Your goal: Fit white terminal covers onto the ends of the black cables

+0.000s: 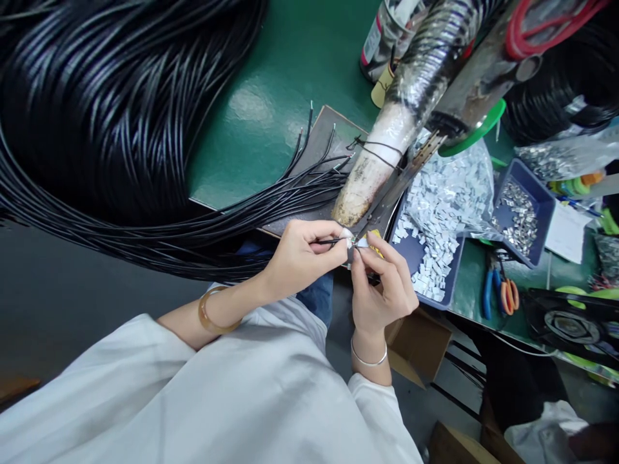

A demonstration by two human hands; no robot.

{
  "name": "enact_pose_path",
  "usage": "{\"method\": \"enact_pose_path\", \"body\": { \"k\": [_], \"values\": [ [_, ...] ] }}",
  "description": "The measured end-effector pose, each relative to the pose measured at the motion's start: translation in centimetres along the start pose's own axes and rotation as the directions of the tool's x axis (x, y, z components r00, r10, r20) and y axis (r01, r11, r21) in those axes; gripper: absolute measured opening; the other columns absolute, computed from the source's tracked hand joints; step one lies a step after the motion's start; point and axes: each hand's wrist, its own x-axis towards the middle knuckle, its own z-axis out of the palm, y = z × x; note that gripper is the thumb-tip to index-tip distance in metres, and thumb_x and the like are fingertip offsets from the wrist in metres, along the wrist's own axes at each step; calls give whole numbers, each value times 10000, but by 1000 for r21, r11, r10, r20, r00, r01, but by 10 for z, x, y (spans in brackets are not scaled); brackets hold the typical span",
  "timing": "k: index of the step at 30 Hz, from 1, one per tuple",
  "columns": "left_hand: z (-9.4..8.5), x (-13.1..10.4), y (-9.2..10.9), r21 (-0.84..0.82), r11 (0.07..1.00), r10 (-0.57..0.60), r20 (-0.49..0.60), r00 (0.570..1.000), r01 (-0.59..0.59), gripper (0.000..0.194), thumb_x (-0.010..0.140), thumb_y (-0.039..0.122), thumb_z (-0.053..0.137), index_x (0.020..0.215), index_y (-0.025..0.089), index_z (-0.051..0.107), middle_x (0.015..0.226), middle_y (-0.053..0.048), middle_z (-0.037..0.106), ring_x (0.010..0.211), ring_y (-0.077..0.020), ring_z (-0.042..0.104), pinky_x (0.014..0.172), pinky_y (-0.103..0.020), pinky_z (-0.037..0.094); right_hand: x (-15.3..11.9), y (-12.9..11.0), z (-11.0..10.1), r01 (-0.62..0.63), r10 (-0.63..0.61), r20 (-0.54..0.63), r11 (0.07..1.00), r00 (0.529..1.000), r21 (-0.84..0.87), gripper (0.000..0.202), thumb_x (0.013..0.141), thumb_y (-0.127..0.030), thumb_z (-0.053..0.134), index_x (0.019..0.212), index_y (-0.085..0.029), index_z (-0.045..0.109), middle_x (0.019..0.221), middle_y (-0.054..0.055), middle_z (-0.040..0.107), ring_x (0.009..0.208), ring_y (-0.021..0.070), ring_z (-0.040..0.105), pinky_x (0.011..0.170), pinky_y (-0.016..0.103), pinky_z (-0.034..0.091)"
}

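My left hand (pixel 304 254) pinches a thin black cable (pixel 325 241) close to its stripped end, with something white on the thumb or fingertip. Facing it, my right hand (pixel 382 277) has thumb and fingers closed on a small pale flat piece (pixel 362 242), which meets the cable end. The fingers partly cover where the two touch. That piece resembles the small white pieces (pixel 430 258) heaped in the blue tray (pixel 452 283) to the right. Several more black cables (pixel 271 206) lie to the left, their stripped ends resting on a grey board (pixel 333 132).
A big coil of black cable (pixel 97 96) fills the upper left. A duct hose (pixel 416 90) slants down just beyond my hands. Right of the tray are a bin of metal parts (pixel 536 225), pliers (pixel 498 290) and a black fan (pixel 570 325). Cardboard boxes (pixel 418 341) stand below the table.
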Motion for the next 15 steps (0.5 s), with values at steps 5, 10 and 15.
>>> {"method": "enact_pose_path", "body": {
  "k": [5, 10, 15],
  "values": [
    [-2, 0, 2, -21, 1000, -12, 45, 999, 13, 147, 784, 169, 626, 794, 125, 766, 650, 2, 636, 508, -54, 432, 458, -149, 349, -6, -2, 0, -14, 14, -18, 1000, 1000, -2, 176, 808, -105, 704, 922, -225, 644, 1077, 47, 758, 918, 177, 754, 746, 289, 647],
    [-2, 0, 2, -35, 996, -74, 96, 993, 77, 151, 790, 156, 609, 793, 120, 755, 638, 19, 610, 500, -49, 413, 454, -153, 329, -11, -1, -2, -10, 10, -16, 999, 1000, -50, 184, 827, -101, 682, 946, -220, 607, 1039, 42, 772, 819, 142, 758, 651, 217, 608],
    [-2, -2, 1, -25, 999, -44, 100, 994, 46, 124, 802, 158, 611, 783, 117, 726, 648, 21, 602, 532, -56, 438, 511, -163, 376, -6, -2, -4, 69, -70, -5, 989, 998, -132, 204, 797, -93, 726, 922, -220, 629, 1009, 30, 777, 838, 140, 757, 708, 214, 608]
  ]
}}
